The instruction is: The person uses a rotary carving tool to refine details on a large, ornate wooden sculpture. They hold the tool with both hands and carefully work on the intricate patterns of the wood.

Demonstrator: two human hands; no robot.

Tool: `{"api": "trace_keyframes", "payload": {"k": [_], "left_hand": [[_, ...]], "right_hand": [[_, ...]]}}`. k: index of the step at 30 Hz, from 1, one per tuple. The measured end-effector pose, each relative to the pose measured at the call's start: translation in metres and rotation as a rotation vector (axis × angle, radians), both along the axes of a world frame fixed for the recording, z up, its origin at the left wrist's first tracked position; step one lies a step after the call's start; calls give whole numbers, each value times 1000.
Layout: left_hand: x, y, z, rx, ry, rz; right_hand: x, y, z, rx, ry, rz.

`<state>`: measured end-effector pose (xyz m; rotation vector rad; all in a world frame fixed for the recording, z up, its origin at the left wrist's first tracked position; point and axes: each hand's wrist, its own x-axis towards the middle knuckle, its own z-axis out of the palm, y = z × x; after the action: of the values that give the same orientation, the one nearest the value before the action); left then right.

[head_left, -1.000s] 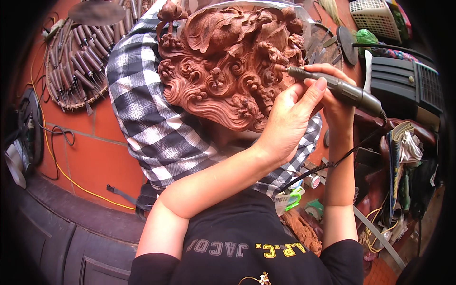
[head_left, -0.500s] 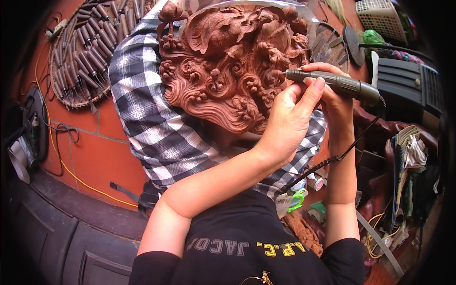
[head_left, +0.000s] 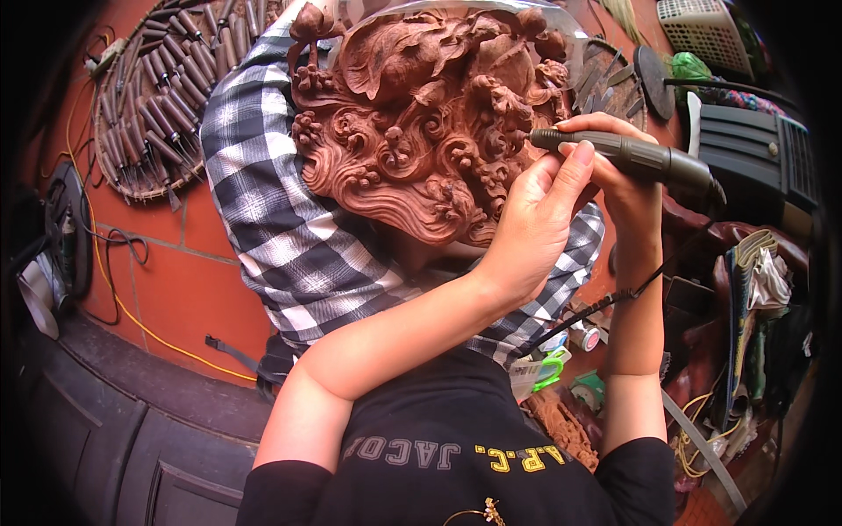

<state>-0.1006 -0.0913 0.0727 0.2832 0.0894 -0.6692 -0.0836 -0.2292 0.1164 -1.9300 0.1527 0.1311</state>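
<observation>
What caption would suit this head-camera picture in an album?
Both hands, left hand and right hand, steady a rotary tool against an ornate reddish wood carving on checked cloth.

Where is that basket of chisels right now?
The round basket of chisels lies on the orange tiled floor at the upper left of the head view, just left of the checked cloth under the wood carving.

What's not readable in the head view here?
- Tool tip: the rotary tool meets the wood carving behind the left hand; contact point hidden.
- Right hand: grip mostly covered by the left hand and the tool.
- Carving top: cut off by the upper edge.
- Chisels in the basket: too small to tell apart.
</observation>
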Motion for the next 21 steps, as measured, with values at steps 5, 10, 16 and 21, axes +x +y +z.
{"api": "trace_keyframes", "payload": {"k": [5, 10, 16, 21], "left_hand": [[6, -5, 0, 93, -41, 35], [9, -7, 1, 158, -59, 54], [4, -11, -6, 172, -42, 9], [2, -4, 1, 232, -51, -65]], "right_hand": [[7, -10, -18, 337, 69, -60], [12, -12, -25, 497, 62, -79], [10, -19, -33, 448, 98, -68], [4, -25, -34, 434, 131, -82]]}}
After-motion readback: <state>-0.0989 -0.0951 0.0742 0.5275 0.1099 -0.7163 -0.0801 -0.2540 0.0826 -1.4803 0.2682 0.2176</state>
